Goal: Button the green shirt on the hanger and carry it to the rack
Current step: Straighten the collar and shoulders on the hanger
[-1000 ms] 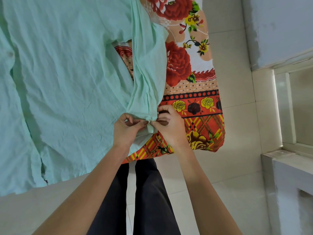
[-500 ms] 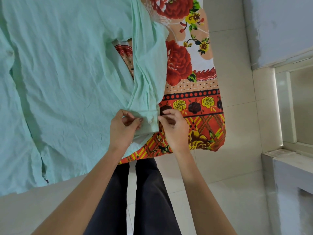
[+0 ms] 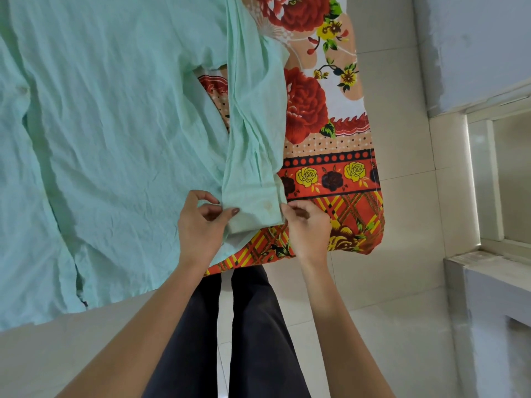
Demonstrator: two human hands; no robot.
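Parted since the earlier frame, left hand (image 3: 201,228) sets its thumb on the cuff (image 3: 253,208), right hand (image 3: 309,228) curls at its other edge, grip of either indeterminable, shirt (image 3: 115,124) flat on floral sheet (image 3: 330,168).

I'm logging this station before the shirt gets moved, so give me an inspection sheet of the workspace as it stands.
Surface: floral sheet under the shirt.
Job's things: green shirt spread out, wrinkled; sleeve cuff shows a button; hanger and rack not seen.
Clutter: nothing seen.
Hands: left hand and right hand at the cuff's two edges, fingers curled; grip unclear.
Cables: nothing seen.
Surroundings: tiled floor, pale ledge.
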